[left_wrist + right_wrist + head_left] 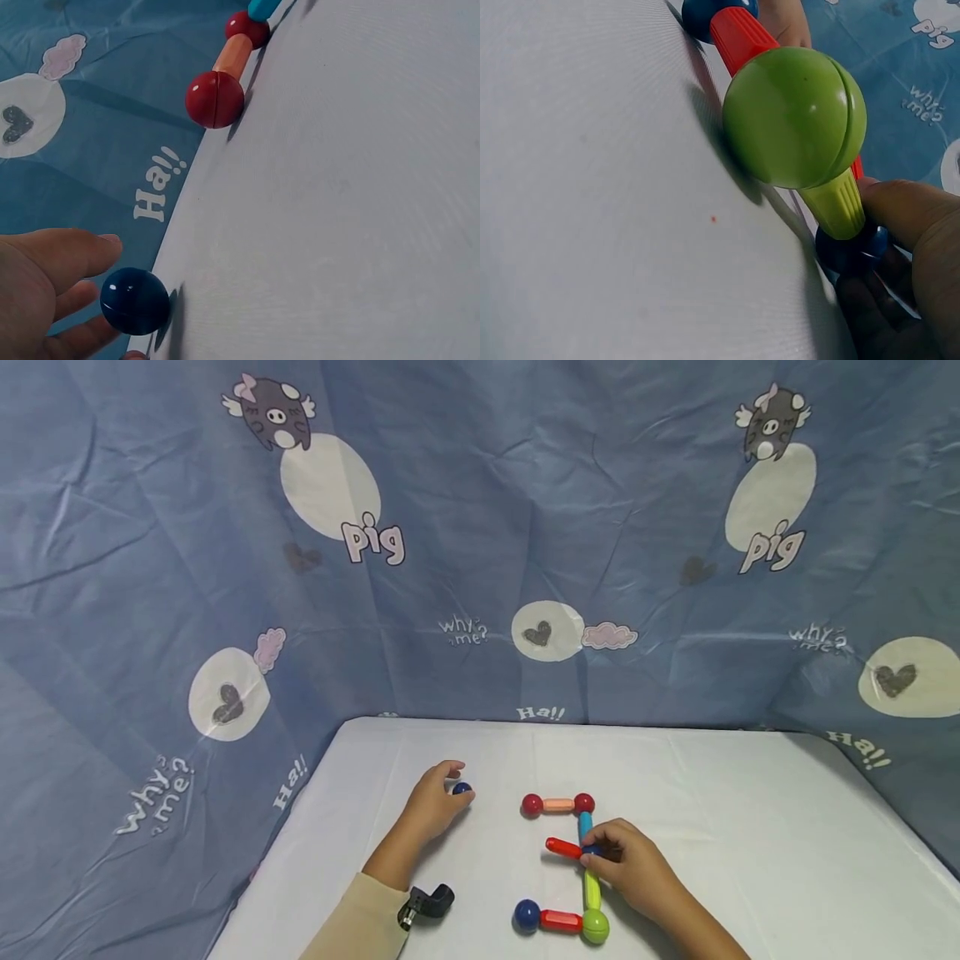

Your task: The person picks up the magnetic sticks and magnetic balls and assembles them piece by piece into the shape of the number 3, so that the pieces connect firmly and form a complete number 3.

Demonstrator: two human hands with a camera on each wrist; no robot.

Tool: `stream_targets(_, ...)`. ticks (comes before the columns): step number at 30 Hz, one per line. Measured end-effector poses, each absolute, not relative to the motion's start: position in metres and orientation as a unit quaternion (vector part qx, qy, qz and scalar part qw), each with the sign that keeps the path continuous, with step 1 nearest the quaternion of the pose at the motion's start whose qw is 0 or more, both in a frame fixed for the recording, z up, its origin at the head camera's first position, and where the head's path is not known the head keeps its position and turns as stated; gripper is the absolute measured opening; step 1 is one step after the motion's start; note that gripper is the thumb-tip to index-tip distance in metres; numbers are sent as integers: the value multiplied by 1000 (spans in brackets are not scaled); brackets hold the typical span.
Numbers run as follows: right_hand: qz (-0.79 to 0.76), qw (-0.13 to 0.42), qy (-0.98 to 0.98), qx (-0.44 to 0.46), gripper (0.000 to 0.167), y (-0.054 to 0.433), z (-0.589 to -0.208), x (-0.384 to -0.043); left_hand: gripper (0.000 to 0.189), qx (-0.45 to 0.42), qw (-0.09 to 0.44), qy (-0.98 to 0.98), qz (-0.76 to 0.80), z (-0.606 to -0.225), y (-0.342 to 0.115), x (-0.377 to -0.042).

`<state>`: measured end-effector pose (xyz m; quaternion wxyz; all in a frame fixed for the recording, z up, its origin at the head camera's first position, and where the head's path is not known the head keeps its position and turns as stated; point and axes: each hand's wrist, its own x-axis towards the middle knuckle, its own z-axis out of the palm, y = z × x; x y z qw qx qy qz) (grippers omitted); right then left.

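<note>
My left hand [435, 802] is at a loose blue ball [135, 301], its thumb and fingers spread around it. In the left wrist view a gap shows between the thumb and that ball; whether a finger touches it from behind cannot be told. With thumb and fingers my right hand [633, 868] pinches the middle blue ball [592, 852] of a joined ball-and-rod figure. From this ball a red rod [563, 848] points left, a light blue rod [586, 823] runs away from me, and a yellow-green rod [592, 890] leads to a green ball [795, 118].
At the figure's far end, an orange rod [558, 805] joins two red balls [532, 806]. Along the near end, another red rod [561, 921] links the green ball to a blue end ball [527, 916]. A patterned blue cloth [480, 685] hangs behind the white tabletop [720, 810].
</note>
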<state>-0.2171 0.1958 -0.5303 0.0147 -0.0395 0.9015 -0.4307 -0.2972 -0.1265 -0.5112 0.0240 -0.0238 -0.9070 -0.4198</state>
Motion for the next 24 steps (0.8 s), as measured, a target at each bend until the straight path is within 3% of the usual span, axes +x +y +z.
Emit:
stream_targets(15,-439,20,897,-45,22,196,-531,-218,28,-45,22,-915,-401,-517,-132,-297)
stream_targets(24,-449,30,891,-58,18,202,-528,-218,26,-69,15,-915,-398,-520,-125,-284)
